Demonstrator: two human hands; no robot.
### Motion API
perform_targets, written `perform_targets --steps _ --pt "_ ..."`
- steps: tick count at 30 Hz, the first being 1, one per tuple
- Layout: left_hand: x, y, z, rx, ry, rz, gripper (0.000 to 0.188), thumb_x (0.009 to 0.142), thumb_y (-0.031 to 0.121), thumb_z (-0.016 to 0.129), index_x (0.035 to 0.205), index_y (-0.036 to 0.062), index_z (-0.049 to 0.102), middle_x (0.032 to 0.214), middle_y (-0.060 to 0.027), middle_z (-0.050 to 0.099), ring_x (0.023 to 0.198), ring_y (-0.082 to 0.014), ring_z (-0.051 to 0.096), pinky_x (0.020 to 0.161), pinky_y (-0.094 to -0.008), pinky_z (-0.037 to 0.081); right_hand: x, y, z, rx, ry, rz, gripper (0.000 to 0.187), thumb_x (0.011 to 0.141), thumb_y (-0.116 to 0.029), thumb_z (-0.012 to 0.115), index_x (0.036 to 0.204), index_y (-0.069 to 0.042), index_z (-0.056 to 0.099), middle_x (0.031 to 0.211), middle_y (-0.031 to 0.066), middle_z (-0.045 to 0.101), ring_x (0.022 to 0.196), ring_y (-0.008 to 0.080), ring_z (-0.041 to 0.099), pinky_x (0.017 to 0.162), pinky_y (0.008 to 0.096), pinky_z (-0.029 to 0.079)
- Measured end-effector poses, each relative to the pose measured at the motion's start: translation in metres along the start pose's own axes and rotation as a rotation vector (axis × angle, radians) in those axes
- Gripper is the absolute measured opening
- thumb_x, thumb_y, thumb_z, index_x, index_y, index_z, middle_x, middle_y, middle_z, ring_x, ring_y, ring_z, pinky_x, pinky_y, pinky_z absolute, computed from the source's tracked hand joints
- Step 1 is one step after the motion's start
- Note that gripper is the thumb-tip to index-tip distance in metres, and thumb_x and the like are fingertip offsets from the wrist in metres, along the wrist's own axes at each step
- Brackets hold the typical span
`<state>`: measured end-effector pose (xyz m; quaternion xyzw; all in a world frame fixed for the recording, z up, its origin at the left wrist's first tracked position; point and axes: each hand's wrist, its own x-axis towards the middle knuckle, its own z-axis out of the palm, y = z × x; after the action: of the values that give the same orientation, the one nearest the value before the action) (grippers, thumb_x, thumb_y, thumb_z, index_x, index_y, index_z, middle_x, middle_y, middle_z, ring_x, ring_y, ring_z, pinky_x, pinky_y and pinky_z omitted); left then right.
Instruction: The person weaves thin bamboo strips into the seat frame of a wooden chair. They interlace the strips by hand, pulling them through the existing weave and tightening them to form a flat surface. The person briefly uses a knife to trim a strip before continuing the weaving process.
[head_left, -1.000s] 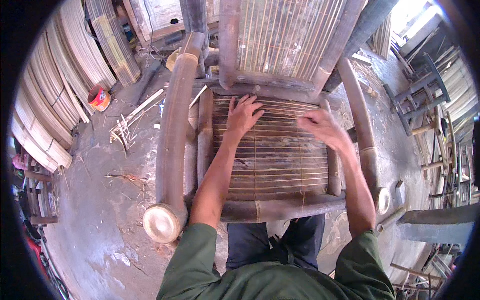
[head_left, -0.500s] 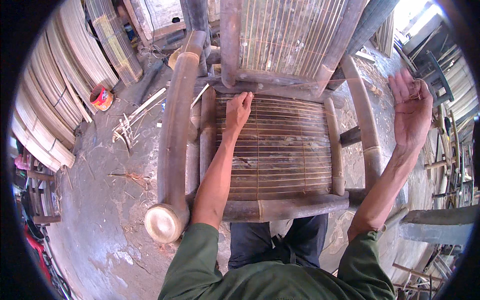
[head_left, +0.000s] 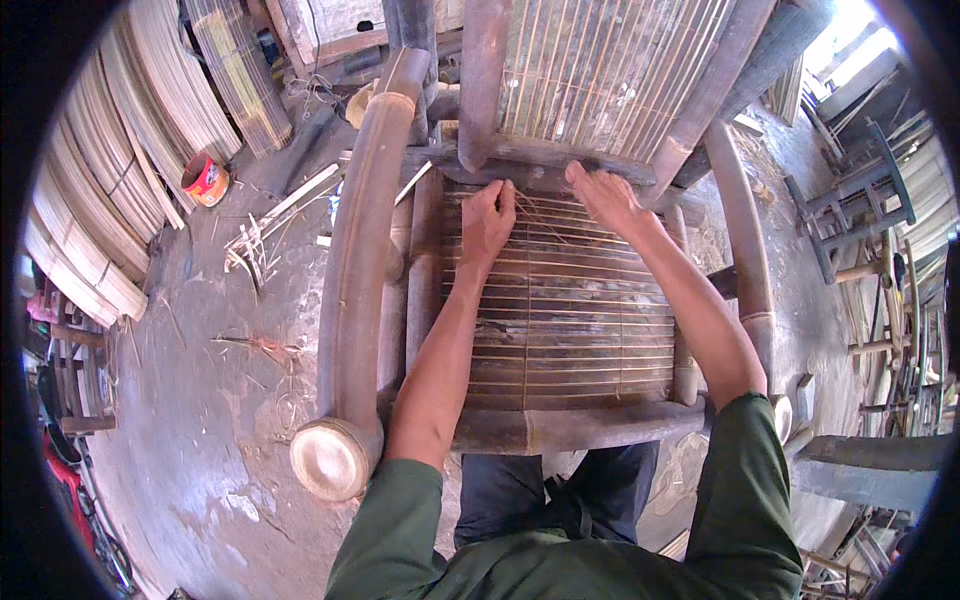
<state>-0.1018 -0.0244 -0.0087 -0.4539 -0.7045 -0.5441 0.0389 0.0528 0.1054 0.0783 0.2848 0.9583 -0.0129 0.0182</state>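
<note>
A bamboo chair stands in front of me, its slatted seat [head_left: 570, 330] tied across with thin bindings. My left hand [head_left: 488, 218] is closed in a pinch at the far left part of the seat, by the rear rail [head_left: 540, 178]. From its fingers a thin brown strand [head_left: 540, 213] runs in loose loops over the rear slats toward my right hand. My right hand [head_left: 607, 200] is closed at the rear rail, palm down, its fingertips bunched below the slatted backrest [head_left: 610, 80]. The strand's exact course at both fingertips is hard to see.
A thick armrest [head_left: 365, 250] rises at the left, another [head_left: 745, 240] at the right. Left on the floor are a red bucket [head_left: 207, 183] and bamboo offcuts [head_left: 255, 245]. Bundled strips [head_left: 90, 190] lean behind them. Bamboo frames [head_left: 860, 200] stand at the far right.
My right hand has swung in from the far right to the rear rail. The strand, stretched between the hands before, now hangs loose. My left hand stays at nearly the same spot.
</note>
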Motion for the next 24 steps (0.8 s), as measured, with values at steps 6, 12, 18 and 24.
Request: perform_targets --steps 6,12,18,24 --pt "-0.003 -0.011 0.002 0.048 0.234 0.126 0.016 0.085 0.013 0.065 0.074 0.0022 0.063 0.068 -0.0153 0.065 0.062 -0.0326 0.064 0.057 -0.0398 0.050 0.025 0.002 0.025 0.065 0.069 -0.184 0.013 0.088 -0.013 0.049 0.083 -0.002 0.056 0.076 0.0212 0.060 0.081 0.0391 0.062 0.068 0.0476 0.048" --pt "-0.001 -0.003 -0.001 0.113 0.195 0.142 0.017 0.086 0.015 0.063 0.074 0.0029 0.063 0.068 -0.0157 0.065 0.062 -0.0334 0.064 0.056 -0.0401 0.051 0.021 0.004 0.044 0.039 0.176 -0.181 0.023 0.089 -0.009 0.048 0.109 -0.007 0.059 0.098 0.0209 0.063 0.094 0.0376 0.062 0.081 0.0442 0.052" --pt "0.003 0.001 -0.003 0.020 0.001 0.031 0.020 0.088 0.016 0.060 0.074 0.0022 0.062 0.069 -0.0191 0.063 0.064 -0.0376 0.061 0.058 -0.0437 0.048 0.015 -0.029 0.033 -0.041 0.051 -0.007 0.053 0.084 0.002 0.048 0.135 -0.011 0.042 0.123 0.0247 0.056 0.111 0.0393 0.056 0.094 0.0449 0.048" --pt "-0.003 -0.020 -0.001 0.143 0.034 0.072 0.019 0.087 0.017 0.063 0.074 0.0028 0.063 0.068 -0.0164 0.063 0.065 -0.0336 0.062 0.058 -0.0420 0.049 -0.048 -0.079 0.031 0.195 0.314 -0.205 0.061 0.075 0.011 0.049 0.135 0.004 0.039 0.130 0.0299 0.048 0.131 0.0414 0.038 0.109 0.0437 0.034"
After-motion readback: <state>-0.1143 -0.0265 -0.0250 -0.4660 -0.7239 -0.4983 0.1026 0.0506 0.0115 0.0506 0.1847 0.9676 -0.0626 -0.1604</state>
